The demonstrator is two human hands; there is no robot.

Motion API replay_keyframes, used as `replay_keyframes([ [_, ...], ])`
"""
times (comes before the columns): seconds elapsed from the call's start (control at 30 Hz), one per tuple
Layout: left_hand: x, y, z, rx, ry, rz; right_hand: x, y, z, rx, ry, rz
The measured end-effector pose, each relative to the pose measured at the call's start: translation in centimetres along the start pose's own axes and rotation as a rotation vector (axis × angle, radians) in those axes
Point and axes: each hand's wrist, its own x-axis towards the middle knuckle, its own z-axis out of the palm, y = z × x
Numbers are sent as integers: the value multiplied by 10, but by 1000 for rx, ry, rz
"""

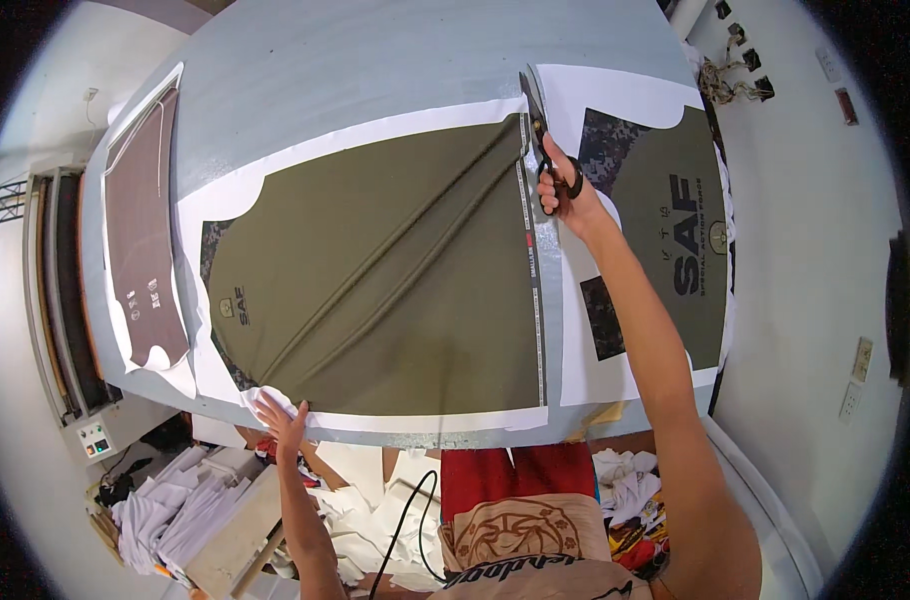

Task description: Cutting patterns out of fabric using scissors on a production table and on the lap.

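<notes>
Grey cutting table [375, 70] — printed olive fabric panel [395, 280] lies flat across it, thin and floppy, best pinned at its edge. Right hand [565, 195] clenched through black scissors [540, 130] at the far seam; left hand [280, 415], fingers spread, presses the near corner.

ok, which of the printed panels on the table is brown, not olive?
The brown panel at the table's far left, away from both hands; the other two panels are olive.

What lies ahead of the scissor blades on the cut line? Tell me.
Nothing visible blocks them. The right hand holds the scissors near the far edge of the printed fabric sheet; ahead lies only a short white margin, then bare grey table. The left hand presses the near edge.
</notes>
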Motion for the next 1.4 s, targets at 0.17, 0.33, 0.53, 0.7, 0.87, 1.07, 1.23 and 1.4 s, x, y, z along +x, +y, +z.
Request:
replay_keyframes([
  [0.17,-7,9,-1,-48,93,13,-1,0,-3,19,-39,11],
  [0.33,-36,23,-13,-550,402,13,0,3,-19,97,-164,49],
  [0.53,-83,187,-60,-733,773,-200,-24,34,-27,-95,-83,-142],
  [0.7,-143,333,-36,-462,335,754,-24,60,-23,-279,-171,-449],
  [0.87,-142,380,-19,-112,248,586,-26,65,1,-212,-103,-479],
  [1.07,-131,387,15,-83,149,454,-12,83,-36,-348,110,-613],
  [1.23,-131,382,15,-55,177,465,-70,71,-22,-568,399,-772],
  [1.4,-128,364,11,-76,154,387,-202,82,-57,-644,969,-591],
])
